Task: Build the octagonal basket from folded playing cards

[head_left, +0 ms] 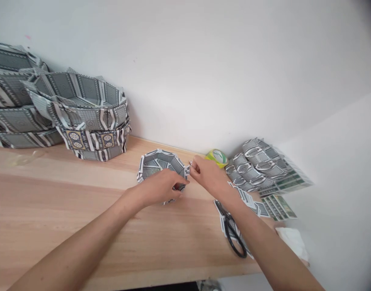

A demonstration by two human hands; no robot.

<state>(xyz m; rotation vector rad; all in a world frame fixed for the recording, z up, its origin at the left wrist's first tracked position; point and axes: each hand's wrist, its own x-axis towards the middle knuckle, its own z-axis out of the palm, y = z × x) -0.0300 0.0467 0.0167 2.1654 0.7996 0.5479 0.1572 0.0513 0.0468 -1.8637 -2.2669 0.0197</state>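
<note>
We see a pale wooden tabletop [66, 210] set against a plain white wall [203, 72], with a second white wall meeting it in the corner at the right. Near the middle of the table, close to the back wall, stands a small octagonal paper bowl [159, 161] folded from grey patterned cards. The left hand [161, 186] curls over the bowl's near right rim, fingers closed on the wall of the bowl. The right hand [208, 176] meets it at the same rim, thumb and forefinger pinched on what appears to be a small folded card piece [189, 169], though the view is too small for us to be sure. Just behind the right hand lies a yellow-green tape roll [217, 157]. Beside it, towards the corner, sits a heap of folded card units [258, 165], with flat printed sheets [279, 198] spread in front. Black-handled scissors [232, 230] lie on loose cards beneath the right forearm. At the far left, against the wall, larger finished card baskets [91, 117] are stacked on one another. A crumpled white cloth [291, 240] rests at the table's right edge.
</note>
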